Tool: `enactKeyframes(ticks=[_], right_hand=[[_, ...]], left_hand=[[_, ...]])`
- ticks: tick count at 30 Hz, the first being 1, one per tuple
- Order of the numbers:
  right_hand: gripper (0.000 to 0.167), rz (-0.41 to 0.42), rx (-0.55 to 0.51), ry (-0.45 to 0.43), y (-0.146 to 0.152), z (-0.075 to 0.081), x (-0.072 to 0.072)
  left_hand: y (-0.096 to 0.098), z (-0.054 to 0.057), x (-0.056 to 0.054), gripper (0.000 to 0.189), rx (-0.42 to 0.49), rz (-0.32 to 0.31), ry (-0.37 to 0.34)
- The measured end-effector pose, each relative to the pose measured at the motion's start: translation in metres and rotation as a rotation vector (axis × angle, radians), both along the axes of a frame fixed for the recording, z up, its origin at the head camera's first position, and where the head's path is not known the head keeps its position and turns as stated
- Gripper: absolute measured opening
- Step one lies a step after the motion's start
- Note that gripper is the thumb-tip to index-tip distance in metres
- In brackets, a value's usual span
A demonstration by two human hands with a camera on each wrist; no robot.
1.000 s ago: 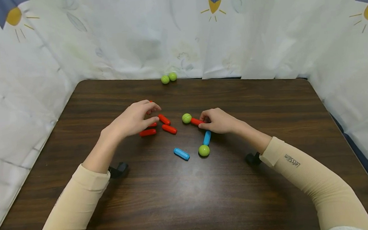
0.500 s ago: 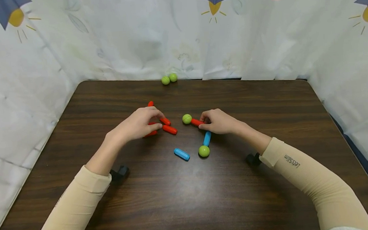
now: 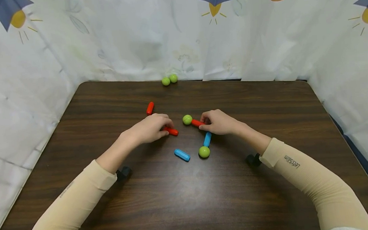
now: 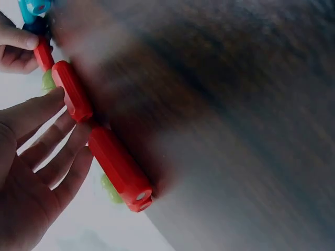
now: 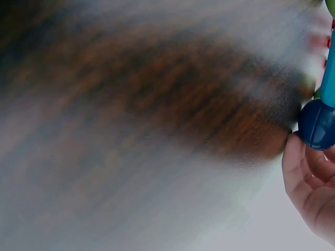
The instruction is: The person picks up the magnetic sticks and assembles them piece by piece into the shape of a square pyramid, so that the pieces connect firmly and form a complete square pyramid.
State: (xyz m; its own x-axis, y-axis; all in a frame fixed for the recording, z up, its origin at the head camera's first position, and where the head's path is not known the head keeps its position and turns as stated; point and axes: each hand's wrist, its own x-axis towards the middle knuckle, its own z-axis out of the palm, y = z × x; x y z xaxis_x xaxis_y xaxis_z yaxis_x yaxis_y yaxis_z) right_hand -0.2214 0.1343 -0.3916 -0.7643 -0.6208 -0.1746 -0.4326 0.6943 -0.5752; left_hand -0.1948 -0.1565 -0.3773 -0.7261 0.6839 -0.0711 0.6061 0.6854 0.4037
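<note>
My right hand (image 3: 217, 122) holds the corner of a small magnetic-stick build, pinching a dark blue ball (image 5: 316, 124) that it hides in the head view. From that corner run a red stick (image 3: 197, 122) to one green ball (image 3: 187, 119) and a blue stick (image 3: 207, 139) to another green ball (image 3: 204, 151). My left hand (image 3: 151, 128) reaches over loose red sticks. Its thumb touches a red stick (image 4: 72, 91), with the fingers fairly straight behind it. Another red stick (image 4: 120, 167) lies by its fingertips. Other red sticks are hidden beneath this hand.
One red stick (image 3: 150, 108) lies behind my left hand. A loose blue stick (image 3: 182, 155) lies in front, between the hands. Two green balls (image 3: 169, 79) sit at the far edge of the dark wooden table (image 3: 190, 200), against a white printed curtain (image 3: 118, 44).
My left hand has moved right and toward me over the red sticks, reaching the rightmost one and uncovering the rear one. My right hand and the build keep their place.
</note>
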Motion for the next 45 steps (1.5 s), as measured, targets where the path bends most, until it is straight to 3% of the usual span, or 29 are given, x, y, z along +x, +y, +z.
enactKeyframes(ticks=[15,25,36,45], right_hand=[[0.021,-0.015,0.008,0.025,0.005,0.001,0.001],[0.039,-0.062,0.032,-0.005,0.011,0.0,0.0],[0.067,-0.127,0.011,-0.032,0.013,0.003,0.002],[0.072,-0.146,-0.041,-0.087,0.012,0.002,0.004]], left_hand=[[0.016,-0.005,-0.003,0.01,-0.071,-0.052,-0.005],[0.029,-0.006,-0.003,0.02,-0.078,-0.056,-0.01],[0.045,0.0,-0.02,0.021,-0.014,-0.025,0.024],[0.058,-0.002,-0.034,0.024,-0.036,-0.023,0.015]])
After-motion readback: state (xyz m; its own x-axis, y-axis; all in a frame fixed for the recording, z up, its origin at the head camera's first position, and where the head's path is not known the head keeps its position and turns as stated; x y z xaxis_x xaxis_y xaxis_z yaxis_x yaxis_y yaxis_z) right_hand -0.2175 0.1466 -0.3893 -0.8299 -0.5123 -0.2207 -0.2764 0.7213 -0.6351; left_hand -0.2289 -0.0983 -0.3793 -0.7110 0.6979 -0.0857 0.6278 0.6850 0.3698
